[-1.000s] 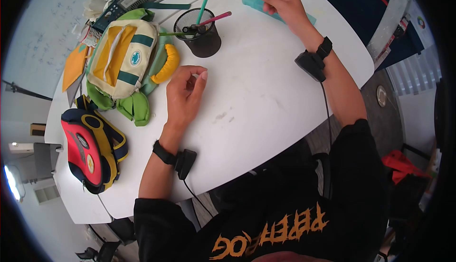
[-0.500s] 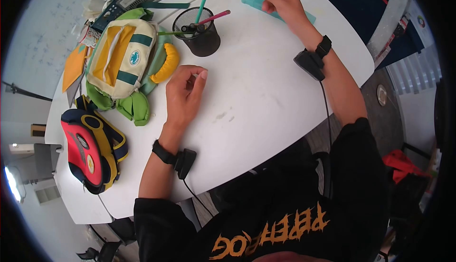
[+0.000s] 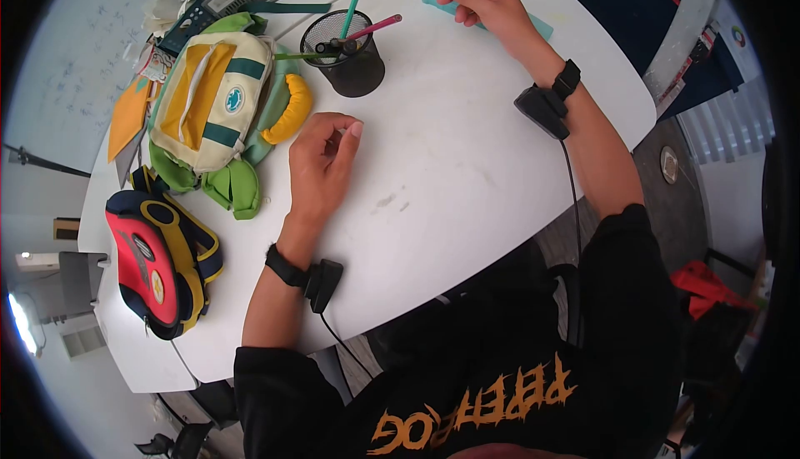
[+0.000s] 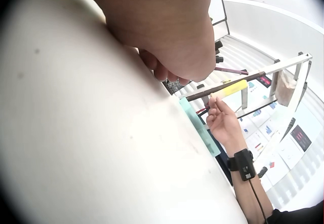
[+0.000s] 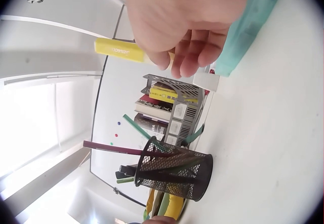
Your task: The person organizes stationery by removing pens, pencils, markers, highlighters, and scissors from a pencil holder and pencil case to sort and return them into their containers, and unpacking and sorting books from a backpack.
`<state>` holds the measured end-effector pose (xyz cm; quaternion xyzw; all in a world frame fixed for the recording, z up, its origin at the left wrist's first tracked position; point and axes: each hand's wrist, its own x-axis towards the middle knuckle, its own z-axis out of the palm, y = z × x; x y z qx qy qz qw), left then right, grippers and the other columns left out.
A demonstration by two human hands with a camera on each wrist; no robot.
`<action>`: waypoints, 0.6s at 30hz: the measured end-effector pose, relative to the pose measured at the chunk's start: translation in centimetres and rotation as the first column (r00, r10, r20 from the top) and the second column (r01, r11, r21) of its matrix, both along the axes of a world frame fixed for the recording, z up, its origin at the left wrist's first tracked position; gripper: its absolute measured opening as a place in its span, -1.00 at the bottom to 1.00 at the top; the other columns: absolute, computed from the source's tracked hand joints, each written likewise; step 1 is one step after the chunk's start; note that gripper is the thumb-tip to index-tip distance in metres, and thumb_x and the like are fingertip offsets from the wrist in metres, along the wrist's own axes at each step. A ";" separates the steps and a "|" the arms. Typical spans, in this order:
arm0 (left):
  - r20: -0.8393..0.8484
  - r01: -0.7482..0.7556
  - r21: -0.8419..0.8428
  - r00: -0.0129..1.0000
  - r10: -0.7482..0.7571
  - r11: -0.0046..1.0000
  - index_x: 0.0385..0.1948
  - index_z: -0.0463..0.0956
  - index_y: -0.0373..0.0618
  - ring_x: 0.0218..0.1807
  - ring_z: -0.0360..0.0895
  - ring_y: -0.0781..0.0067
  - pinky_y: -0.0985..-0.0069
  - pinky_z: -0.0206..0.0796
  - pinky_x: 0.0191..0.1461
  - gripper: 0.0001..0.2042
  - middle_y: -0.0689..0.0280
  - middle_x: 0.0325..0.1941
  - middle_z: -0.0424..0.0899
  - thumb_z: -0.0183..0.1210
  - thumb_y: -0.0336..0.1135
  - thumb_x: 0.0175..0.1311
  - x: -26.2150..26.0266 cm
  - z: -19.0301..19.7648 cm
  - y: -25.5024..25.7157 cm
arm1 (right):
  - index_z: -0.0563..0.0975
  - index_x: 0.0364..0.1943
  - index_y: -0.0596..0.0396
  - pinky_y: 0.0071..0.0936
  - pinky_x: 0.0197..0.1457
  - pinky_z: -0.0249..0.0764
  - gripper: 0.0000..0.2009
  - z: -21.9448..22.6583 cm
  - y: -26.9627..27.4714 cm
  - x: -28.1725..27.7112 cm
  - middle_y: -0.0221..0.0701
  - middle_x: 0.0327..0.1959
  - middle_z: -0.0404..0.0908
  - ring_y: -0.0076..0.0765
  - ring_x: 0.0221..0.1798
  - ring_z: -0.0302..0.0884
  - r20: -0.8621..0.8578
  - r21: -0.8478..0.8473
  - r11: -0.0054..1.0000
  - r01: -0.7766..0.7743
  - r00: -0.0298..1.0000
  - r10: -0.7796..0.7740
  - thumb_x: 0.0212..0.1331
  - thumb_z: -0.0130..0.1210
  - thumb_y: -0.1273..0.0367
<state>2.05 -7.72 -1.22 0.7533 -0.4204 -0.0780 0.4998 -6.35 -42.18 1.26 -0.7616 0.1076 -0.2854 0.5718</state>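
Note:
At the far side of the table, my right hand (image 3: 497,11) pinches a yellow tube (image 5: 119,50) with a pale, translucent lower end between thumb and fingers. Small print runs along the tube, which stands roughly upright. Right beneath that hand, a long, flat teal case (image 3: 540,27) lies on the white table (image 3: 467,209). My left hand (image 3: 321,167) rests on the table with loosely curled fingers and holds nothing. Just beyond it is a black mesh pen cup (image 3: 357,76) with a green pencil (image 3: 357,5), a dark pink pencil (image 3: 379,27) and black pens.
Left of the left hand lies a cream and green backpack (image 3: 250,67) with a yellow handle. Nearer the left edge sits a red and navy bag (image 3: 154,263). A grey basket (image 5: 182,116) with books stands at the back. Cables hang from both wrist cameras.
My right hand has shifted slightly left and nearer with the tube, whose yellow part tilts a little differently. My left hand stays where it was.

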 end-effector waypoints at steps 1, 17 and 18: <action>0.007 0.001 -0.001 1.000 -0.001 1.000 -0.13 0.66 -0.33 -0.26 0.48 0.62 0.59 0.37 -0.13 -0.82 0.34 -0.22 0.65 0.27 -0.36 0.54 0.1 0.1 0.1 | 0.68 0.17 0.08 -0.69 -0.15 0.50 -0.66 0.1 0.0 0.0 -0.49 -0.04 0.82 -0.75 -0.30 0.53 -0.044 -0.003 1.000 -0.009 0.999 0.008 0.52 0.22 0.17; -0.015 0.010 0.003 1.000 -0.010 1.000 -0.15 0.66 -0.34 -0.26 0.46 0.61 0.59 0.36 -0.14 -0.83 0.34 -0.24 0.63 0.28 -0.36 0.54 0.0 0.0 0.0 | 0.70 0.09 0.08 -0.64 -0.18 0.56 -0.68 -0.2 -0.1 0.4 -0.54 -0.09 0.82 -0.70 -0.31 0.60 0.043 -0.046 0.999 -0.008 0.999 0.010 0.48 0.26 0.16; -0.007 0.011 0.010 1.000 -0.011 1.000 -0.14 0.66 -0.33 -0.26 0.47 0.61 0.59 0.36 -0.14 -0.83 0.34 -0.24 0.63 0.28 -0.36 0.54 0.1 0.0 0.0 | 0.70 0.09 0.08 -0.64 -0.18 0.56 -0.68 -0.3 0.0 0.3 -0.54 -0.09 0.82 -0.70 -0.31 0.60 0.041 -0.042 0.999 -0.009 0.999 0.011 0.48 0.26 0.16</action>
